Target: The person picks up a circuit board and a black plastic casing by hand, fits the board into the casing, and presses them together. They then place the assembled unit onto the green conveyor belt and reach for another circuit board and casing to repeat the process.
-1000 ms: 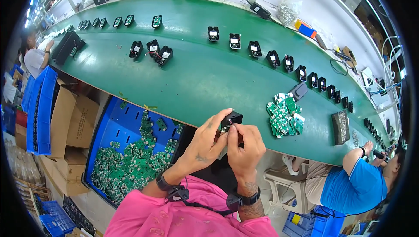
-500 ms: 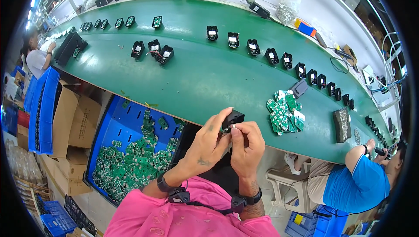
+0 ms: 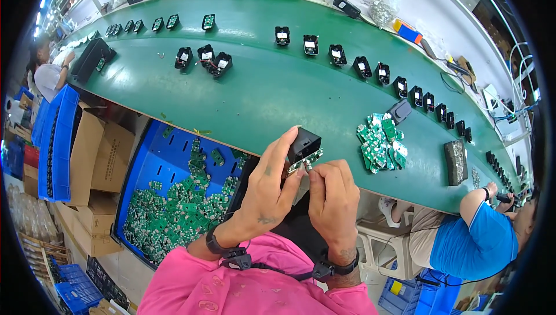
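Observation:
My left hand [image 3: 271,187] grips a small black plastic housing [image 3: 303,143] just in front of the green conveyor belt [image 3: 260,92]. My right hand [image 3: 333,196] pinches a small green circuit board [image 3: 306,161] at the housing's lower edge, touching it. A pile of similar green circuit boards [image 3: 380,141] lies on the belt to the right of my hands. Black housings [image 3: 365,67] run in a curved line along the belt's far side.
A blue bin [image 3: 174,199] with several green boards stands below the belt at my left. Cardboard boxes [image 3: 98,158] and blue crates [image 3: 55,141] sit further left. A person in a blue shirt [image 3: 469,242] works at my right, another person [image 3: 49,74] at far left.
Both hands stay together at the housing; the board and fingers have shifted slightly against it. The housings on the belt have drifted a little to the left.

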{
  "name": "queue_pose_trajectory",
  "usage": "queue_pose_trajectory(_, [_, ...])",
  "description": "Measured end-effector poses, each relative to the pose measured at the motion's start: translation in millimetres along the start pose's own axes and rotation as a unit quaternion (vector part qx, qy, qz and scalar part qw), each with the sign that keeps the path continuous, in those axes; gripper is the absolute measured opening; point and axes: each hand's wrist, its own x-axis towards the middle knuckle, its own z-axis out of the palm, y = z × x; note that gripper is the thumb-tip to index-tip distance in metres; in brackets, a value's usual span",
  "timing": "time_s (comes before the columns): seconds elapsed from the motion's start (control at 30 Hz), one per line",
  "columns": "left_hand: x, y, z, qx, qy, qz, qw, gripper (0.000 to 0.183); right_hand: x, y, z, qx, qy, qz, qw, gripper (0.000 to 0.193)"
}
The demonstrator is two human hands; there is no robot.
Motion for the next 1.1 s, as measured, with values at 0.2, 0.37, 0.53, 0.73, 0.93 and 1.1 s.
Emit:
queue_pose_trajectory(0.2, [5,6,-1,0.024,-0.035,0.044,0.998,0.055,3,0,-9,-0.023,-0.031,0.006,0.999,0.003])
queue_pose_trajectory(0.37, [12,8,-3,0.086,-0.042,0.093,0.991,0.055,7,2,-11,-0.05,-0.054,0.002,0.997,0.005])
queue_pose_trajectory(0.53, [7,0,-17,0.243,-0.039,0.144,0.958,0.062,14,-2,-3,-0.103,-0.16,-0.045,0.981,0.015])
queue_pose_trajectory(0.73, [6,-6,26,0.233,-0.033,0.161,0.958,0.07,2,8,-9,-0.131,-0.056,-0.013,0.99,0.008])
queue_pose_trajectory(0.93, [-6,-18,15,0.215,-0.057,0.084,0.971,0.071,4,23,7,-0.105,-0.052,-0.1,0.988,0.034])
queue_pose_trajectory(1.1, [22,-24,-15,-0.02,-0.064,0.024,0.997,0.051,4,31,18,0.007,-0.095,0.062,0.993,0.009])
